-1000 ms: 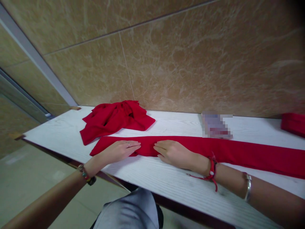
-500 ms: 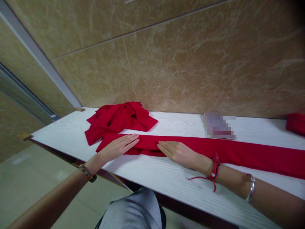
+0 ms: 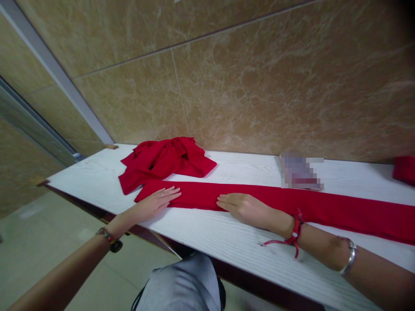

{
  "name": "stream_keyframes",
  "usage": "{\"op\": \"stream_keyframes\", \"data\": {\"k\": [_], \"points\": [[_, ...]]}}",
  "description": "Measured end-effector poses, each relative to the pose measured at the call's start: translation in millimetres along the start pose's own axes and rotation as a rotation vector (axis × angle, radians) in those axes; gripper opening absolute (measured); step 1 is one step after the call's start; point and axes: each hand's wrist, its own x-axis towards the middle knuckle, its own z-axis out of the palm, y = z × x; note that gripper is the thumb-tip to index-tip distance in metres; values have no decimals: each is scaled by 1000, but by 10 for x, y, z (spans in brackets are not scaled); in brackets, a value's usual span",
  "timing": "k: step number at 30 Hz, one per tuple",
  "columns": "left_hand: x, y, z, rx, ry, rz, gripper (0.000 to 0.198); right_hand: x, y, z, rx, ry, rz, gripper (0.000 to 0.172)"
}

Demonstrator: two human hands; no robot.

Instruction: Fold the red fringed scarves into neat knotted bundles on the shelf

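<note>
A long red strip of folded cloth [image 3: 197,195] lies flat along the white table [image 3: 207,229], running out of view on the right. My left hand [image 3: 160,200] rests palm down near the strip's left end, fingers stretched out, with a ring on one finger. Farther right, my right hand [image 3: 241,206] lies on the same strip with its fingers extended flat and close together. Between the two hands the cloth looks smooth. Neither hand grips the fabric.
A crumpled heap of red cloth [image 3: 165,160] sits behind the strip's left end. A blurred-out flat object [image 3: 300,172] lies by the marbled wall [image 3: 243,95]. More red fabric [image 3: 403,170] is at the far right. The table's front edge runs close to my body.
My left hand has slid left along the strip, away from my right hand. The wrinkles between the hands have flattened. My right hand has stayed nearly in place.
</note>
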Motion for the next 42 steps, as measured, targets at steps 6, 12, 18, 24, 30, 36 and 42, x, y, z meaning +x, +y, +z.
{"op": "stream_keyframes", "data": {"k": [6, 12, 18, 24, 30, 36, 42], "points": [[-386, -161, -47, -8, 22, -172, 41, 188, -40, -72, 240, -23, 158, 42], [-592, -267, 62, 3, 103, -280, 41, 860, -121, 54, 259, -35, 99, 49], [-586, -241, 18, 89, 206, -209, 34, 1097, -155, 319, 257, -51, -26, 42], [-302, -47, -112, 195, 155, -86, 26, 1098, -170, 374, 215, 94, 6, 29], [-308, -77, -143, 352, 39, -104, 35, 1105, -202, 395, 173, 110, 25, 20], [-522, -231, -113, 363, 196, -87, 42, 1089, -210, 346, 104, 51, -19, 21], [-649, -115, 44, 263, 244, -45, 40, 1042, -163, 337, 101, 67, -79, 21]]}}
